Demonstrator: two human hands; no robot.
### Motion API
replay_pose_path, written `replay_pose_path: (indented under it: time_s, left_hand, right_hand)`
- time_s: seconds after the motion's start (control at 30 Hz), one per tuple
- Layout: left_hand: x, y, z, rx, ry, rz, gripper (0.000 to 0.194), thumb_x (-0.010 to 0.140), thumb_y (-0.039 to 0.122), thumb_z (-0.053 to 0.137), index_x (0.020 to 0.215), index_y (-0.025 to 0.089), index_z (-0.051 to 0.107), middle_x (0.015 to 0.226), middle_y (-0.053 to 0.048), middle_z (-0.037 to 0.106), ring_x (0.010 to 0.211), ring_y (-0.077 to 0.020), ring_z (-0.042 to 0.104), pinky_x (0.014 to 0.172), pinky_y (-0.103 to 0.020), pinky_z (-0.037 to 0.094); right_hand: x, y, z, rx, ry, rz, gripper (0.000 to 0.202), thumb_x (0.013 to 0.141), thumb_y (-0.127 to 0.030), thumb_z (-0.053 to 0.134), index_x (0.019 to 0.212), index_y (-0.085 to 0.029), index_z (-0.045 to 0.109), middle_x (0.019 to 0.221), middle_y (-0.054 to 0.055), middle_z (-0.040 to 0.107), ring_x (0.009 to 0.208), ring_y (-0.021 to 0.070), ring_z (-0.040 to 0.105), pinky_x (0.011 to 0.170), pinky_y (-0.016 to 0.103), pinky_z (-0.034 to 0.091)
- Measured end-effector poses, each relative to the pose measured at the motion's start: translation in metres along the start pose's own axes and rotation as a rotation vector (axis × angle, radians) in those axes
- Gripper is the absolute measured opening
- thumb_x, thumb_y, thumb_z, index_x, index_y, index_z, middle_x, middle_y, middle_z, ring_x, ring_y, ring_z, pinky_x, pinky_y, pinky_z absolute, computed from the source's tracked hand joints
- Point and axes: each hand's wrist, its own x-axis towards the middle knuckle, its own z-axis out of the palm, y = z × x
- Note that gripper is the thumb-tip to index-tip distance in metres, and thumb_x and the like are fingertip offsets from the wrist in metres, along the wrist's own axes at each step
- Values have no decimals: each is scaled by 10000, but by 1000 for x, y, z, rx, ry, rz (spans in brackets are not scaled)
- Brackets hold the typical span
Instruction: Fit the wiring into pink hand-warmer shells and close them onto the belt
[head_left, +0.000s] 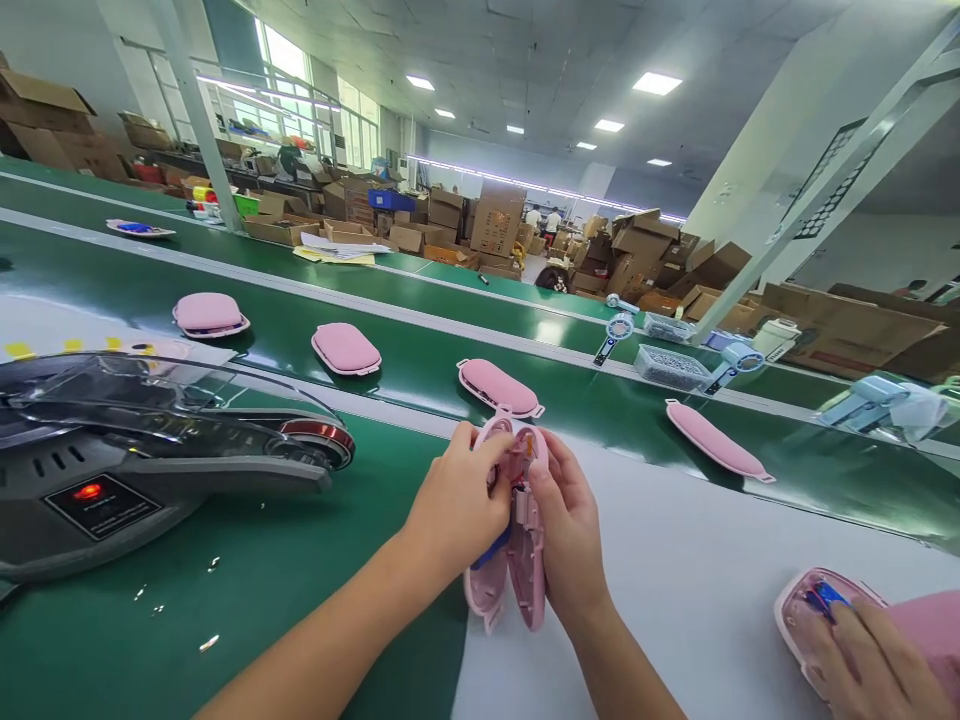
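A pink plastic casing [531,590], parted into two shell halves like an open clam, is upright between both hands above the white sheet. My left hand [454,505] is closed on the left half, its thumb and fingers reaching into the gap near the top. Around the outside of the right half, my right hand [576,535] is wrapped with the thumb along the inner edge. A blue part [491,552] shows low in the left half. Small parts near the top are partly hidden by my fingers.
A dark tape dispenser [187,480] with a lit red display stands left. Pink casings [346,348] lie along the green belt [420,370]. Light-blue handheld fans [619,328] and a clear tray [670,368] are beyond. Another person's hand [874,645] touches an open pink shell [795,605].
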Motion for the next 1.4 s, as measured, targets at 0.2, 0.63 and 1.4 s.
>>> replay_pose_path:
  time_s: [0.2,0.63,1.4]
  left_hand:
    - [-1,2,6,-340,46,-26,543,796,232,534,1324,292,426,1061,-72,539,939,-266,554,833,-398,430]
    - [8,-10,21,-1242,-344,-166,662,729,618,632,1253,283,407,1077,-31,636,1017,-217,598,872,-309,451]
    - [5,-3,35,-1424,-346,-313,501,796,588,582,1158,241,588,1054,-31,629,1024,-185,561,851,-249,418]
  right_hand:
    - [0,-5,-1,-64,58,-43,389,846,-444,609,1174,-240,561,1221,50,603,1129,223,566,973,376,477]
    - [7,1,-8,116,82,-2,406,806,-433,659,1146,-227,576,1171,53,631,1096,230,585,975,399,459]
    - [0,-7,3,24,124,135,356,828,-448,632,1119,-243,604,1117,28,654,1050,211,602,918,344,485]
